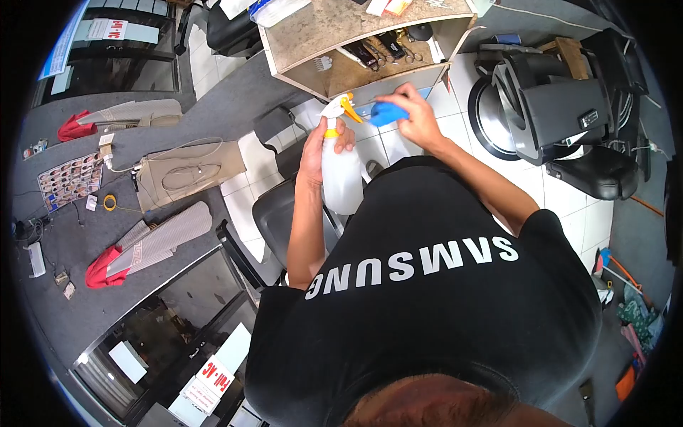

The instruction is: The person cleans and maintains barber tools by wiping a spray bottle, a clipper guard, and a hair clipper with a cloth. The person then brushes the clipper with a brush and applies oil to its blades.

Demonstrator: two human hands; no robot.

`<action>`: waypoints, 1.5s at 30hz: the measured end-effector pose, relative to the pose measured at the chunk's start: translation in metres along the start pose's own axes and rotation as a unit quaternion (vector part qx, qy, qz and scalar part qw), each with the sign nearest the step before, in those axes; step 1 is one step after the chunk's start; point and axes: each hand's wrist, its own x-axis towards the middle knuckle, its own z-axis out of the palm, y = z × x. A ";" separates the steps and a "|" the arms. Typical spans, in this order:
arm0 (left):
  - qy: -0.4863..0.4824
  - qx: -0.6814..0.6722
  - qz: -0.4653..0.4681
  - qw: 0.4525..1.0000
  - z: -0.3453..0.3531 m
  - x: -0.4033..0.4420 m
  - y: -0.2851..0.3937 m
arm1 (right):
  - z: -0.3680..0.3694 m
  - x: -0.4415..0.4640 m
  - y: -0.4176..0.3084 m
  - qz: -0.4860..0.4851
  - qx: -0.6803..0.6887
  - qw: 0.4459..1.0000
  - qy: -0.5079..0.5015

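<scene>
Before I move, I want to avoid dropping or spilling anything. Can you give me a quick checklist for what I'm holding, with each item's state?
1. Left hand around the spray bottle: ok.
2. Right hand holding the blue item: ok.
3. Sprayer head on top of the bottle: ok.
4. Sprayer head screwed tight: cannot tell.
5. Scissors out of your hands, in the cabinet: ok.

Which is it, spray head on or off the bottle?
On: the white-and-orange spray head sits at the neck of the bottle in the left hand.
</scene>
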 end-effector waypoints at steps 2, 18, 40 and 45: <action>0.027 -0.005 -0.021 0.999 -0.002 0.000 -0.002 | -0.010 0.005 -0.024 0.036 0.018 0.997 0.060; 0.130 0.165 -0.050 0.976 0.019 0.000 0.013 | -0.001 0.039 -0.071 -0.085 -0.036 0.994 0.060; 0.159 0.154 -0.049 0.974 0.015 -0.005 0.012 | 0.000 0.040 -0.066 0.061 -0.020 0.998 -0.005; 0.158 0.179 -0.042 0.970 0.017 -0.002 0.014 | -0.007 0.045 -0.082 0.007 0.005 1.000 -0.022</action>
